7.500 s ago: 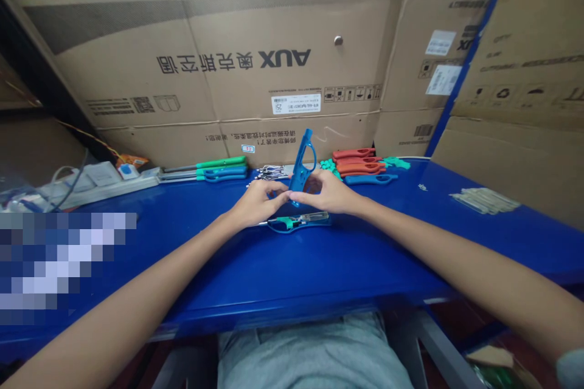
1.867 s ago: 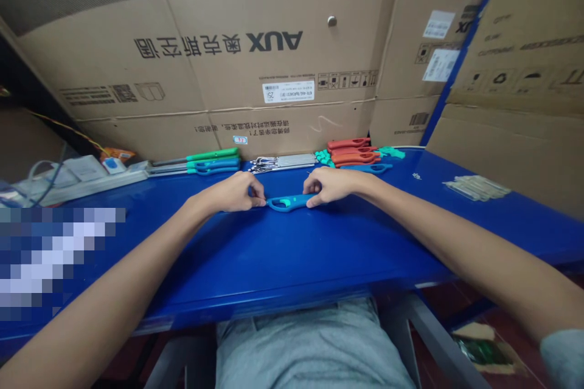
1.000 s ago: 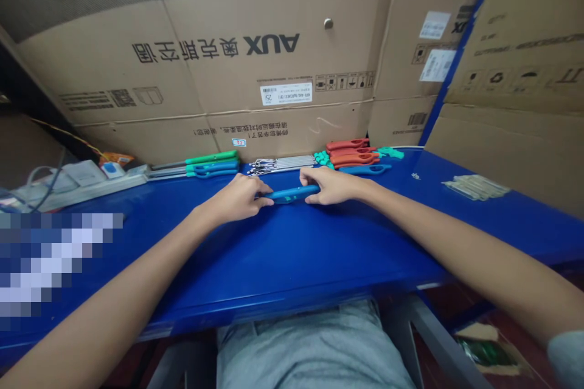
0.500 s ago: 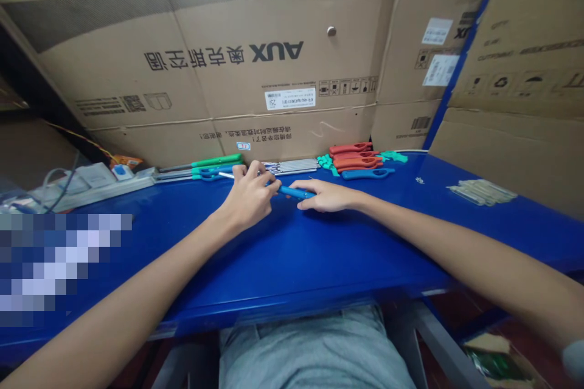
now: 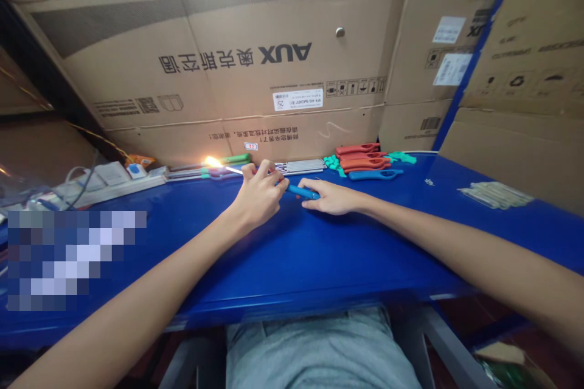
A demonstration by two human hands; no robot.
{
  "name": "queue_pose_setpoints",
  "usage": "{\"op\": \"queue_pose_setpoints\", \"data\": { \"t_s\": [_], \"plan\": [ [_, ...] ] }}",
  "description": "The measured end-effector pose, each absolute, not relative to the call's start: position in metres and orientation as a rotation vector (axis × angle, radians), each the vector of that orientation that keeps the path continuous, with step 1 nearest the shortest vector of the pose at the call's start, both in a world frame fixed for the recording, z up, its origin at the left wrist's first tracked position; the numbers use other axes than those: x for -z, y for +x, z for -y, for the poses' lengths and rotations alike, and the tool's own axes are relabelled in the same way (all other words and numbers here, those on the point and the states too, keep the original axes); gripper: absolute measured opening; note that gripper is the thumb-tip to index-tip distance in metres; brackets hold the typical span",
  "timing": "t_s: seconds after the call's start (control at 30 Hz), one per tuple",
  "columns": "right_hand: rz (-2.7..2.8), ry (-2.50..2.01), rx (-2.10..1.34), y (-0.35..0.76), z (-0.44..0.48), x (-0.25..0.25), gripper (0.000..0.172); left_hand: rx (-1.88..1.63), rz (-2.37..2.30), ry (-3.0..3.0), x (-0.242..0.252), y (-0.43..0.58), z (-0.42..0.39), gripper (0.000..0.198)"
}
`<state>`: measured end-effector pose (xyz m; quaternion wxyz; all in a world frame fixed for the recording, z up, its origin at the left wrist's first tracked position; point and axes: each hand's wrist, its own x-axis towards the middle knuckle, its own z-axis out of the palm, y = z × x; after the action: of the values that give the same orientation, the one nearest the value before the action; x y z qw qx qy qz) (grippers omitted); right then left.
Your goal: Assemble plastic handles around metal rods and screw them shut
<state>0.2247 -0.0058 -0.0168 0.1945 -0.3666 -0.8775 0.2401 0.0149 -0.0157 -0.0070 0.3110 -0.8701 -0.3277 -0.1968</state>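
My left hand (image 5: pixel 258 194) is closed around a blue long-nosed lighter (image 5: pixel 302 192) held just above the blue table (image 5: pixel 283 255). Its thin metal nozzle points left, and a small flame (image 5: pixel 210 161) burns at the tip. My right hand (image 5: pixel 329 196) rests on the table with fingers stretched out, its fingertips touching the lighter's rear end.
Finished green and blue lighters (image 5: pixel 228 165) lie at the back left, metal nozzle tubes (image 5: pixel 298 166) in the middle, red, green and blue handle shells (image 5: pixel 365 161) at the back right. A power strip (image 5: pixel 104 179) sits far left. Cardboard boxes (image 5: pixel 274 61) wall the back. Pale small parts (image 5: pixel 495 194) lie right.
Both hands pressed the blue lighter together on the table; then my left hand took it and raised the nozzle leftward. A flame now burns at the tip.
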Motion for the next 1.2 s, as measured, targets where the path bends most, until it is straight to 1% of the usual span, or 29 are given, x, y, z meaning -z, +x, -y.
{"op": "queue_pose_setpoints", "data": {
  "t_s": [0.33,0.9,1.0,1.13,1.2],
  "plan": [
    [2.481,-1.015,-0.677,0.224,0.005,0.017,0.014,0.493,0.851,-2.253,0.007,0.015,0.016,0.028],
    [2.465,-0.991,-0.672,0.225,0.004,0.019,0.018,0.466,0.850,-2.297,0.007,0.014,0.015,0.020],
    [2.446,-0.999,-0.700,0.226,0.006,0.016,0.025,0.469,0.816,-2.264,0.007,0.013,0.014,0.020],
    [2.349,-1.029,-1.001,0.230,0.009,0.005,0.042,0.477,0.812,-2.256,0.004,0.014,0.015,0.018],
    [2.226,-1.014,-0.984,0.235,0.005,-0.002,0.043,0.484,0.841,-2.263,0.002,0.015,0.017,0.017]
  ]
}}
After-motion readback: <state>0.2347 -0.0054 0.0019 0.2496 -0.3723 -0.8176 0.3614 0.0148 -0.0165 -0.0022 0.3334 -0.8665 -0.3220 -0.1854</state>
